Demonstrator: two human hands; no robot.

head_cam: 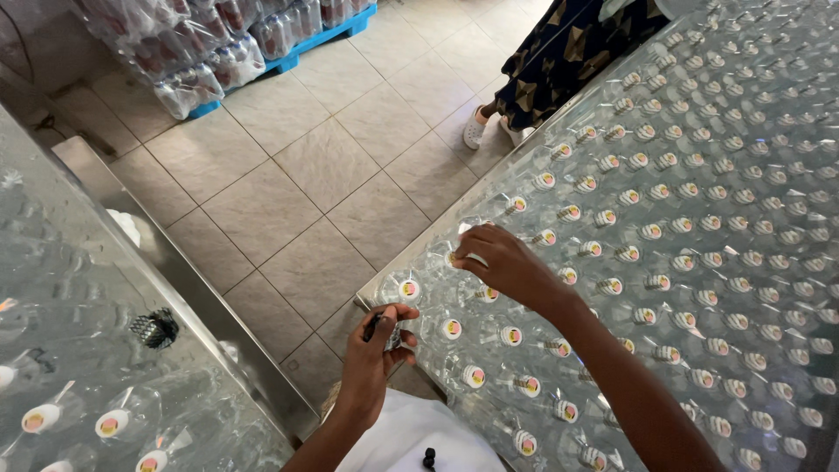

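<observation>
head view: the right hand point(502, 262) is pinching the cap of a clear bottle point(454, 260) at the steel table's point(371, 297) near corner; the left hand point(371, 354) is curling shut around a small dark tool point(377, 325). judging by this, capped bottles are being worked one by one; the adjacent cap seems next.

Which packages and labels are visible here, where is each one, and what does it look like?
Bottle packs: top left, on a blue pallet; clear wrap, reddish labels.
Cap stickers: on the clear bottles on the steel table, near both hands; round, white with red and yellow.
Second group of bottles: bottom left; caps look alike.
</observation>
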